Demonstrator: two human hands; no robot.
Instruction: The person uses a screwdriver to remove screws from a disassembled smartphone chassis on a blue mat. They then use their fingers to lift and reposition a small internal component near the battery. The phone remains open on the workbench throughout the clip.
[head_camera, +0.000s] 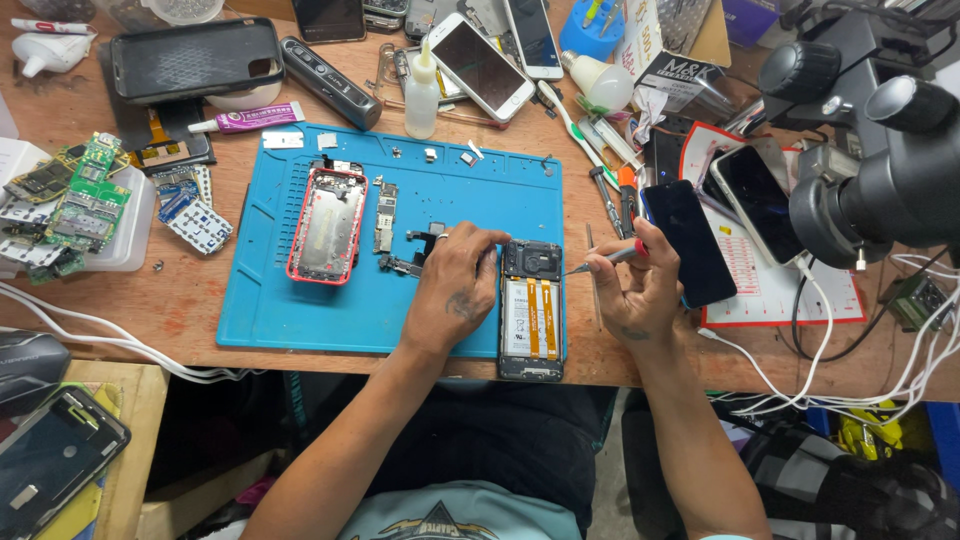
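Note:
An opened black phone (531, 310) with its battery showing lies on the right edge of the blue work mat (300, 310). My left hand (456, 288) rests on the mat, fingertips touching the phone's upper left side. My right hand (632, 288) holds a small screwdriver (606, 260) with a red collar, its tip pointing at the phone's top right corner. A red phone frame (326, 225) lies further left on the mat, with a narrow circuit board (385, 215) and small parts beside it.
A dark phone (690, 243) lies right of my right hand. A microscope (880, 150) stands at the right. Several phones, a glue bottle (422, 92), circuit boards in a tray (70, 205) and white cables (100, 335) crowd the wooden desk.

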